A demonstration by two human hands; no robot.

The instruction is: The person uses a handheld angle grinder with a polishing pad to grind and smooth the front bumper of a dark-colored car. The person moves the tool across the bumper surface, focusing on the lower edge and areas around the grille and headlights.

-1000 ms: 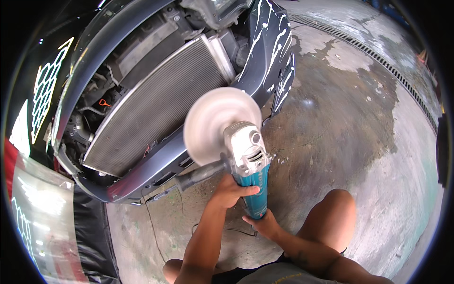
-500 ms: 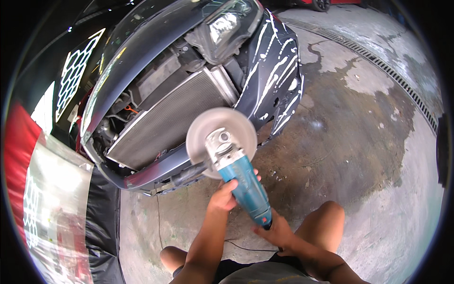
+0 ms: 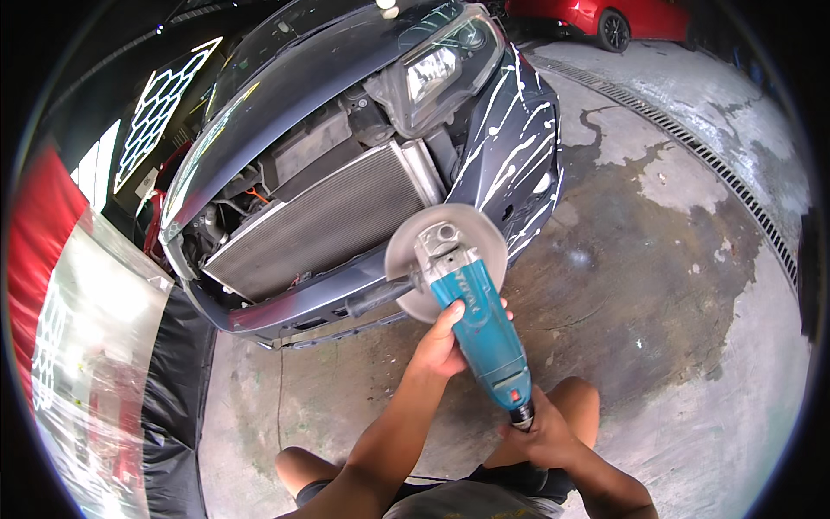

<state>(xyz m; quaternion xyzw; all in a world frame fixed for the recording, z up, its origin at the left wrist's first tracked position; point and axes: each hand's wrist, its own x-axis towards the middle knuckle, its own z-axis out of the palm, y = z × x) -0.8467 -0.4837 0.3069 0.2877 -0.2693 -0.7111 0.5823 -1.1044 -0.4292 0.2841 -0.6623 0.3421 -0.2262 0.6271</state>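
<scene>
A teal polisher [image 3: 488, 346] with a silver head is held out in front of the car. Its round pale pad [image 3: 405, 238] looks blurred, and a black side handle [image 3: 380, 296] sticks out to the left. My left hand [image 3: 443, 346] wraps the middle of the body, thumb on top and fingertips showing on the far side. Around the rear end, by the cord, my right hand [image 3: 545, 432] is closed. Beyond the pad, the dark car's bumper corner [image 3: 540, 130] carries white streaks and drips. In this view the pad overlaps the bumper's edge; whether they touch, I cannot tell.
The car's open front shows its radiator [image 3: 320, 221], with a headlight [image 3: 432, 73] above. At left hangs a clear plastic curtain [image 3: 99, 329] with red and black borders. A drain grate [image 3: 718, 164] crosses the stained concrete floor [image 3: 640, 285]. A red car [image 3: 579, 19] stands behind.
The polisher has shifted right in my hands, and both hands have moved right with it. My view has tilted up a little, showing more of the red car.
</scene>
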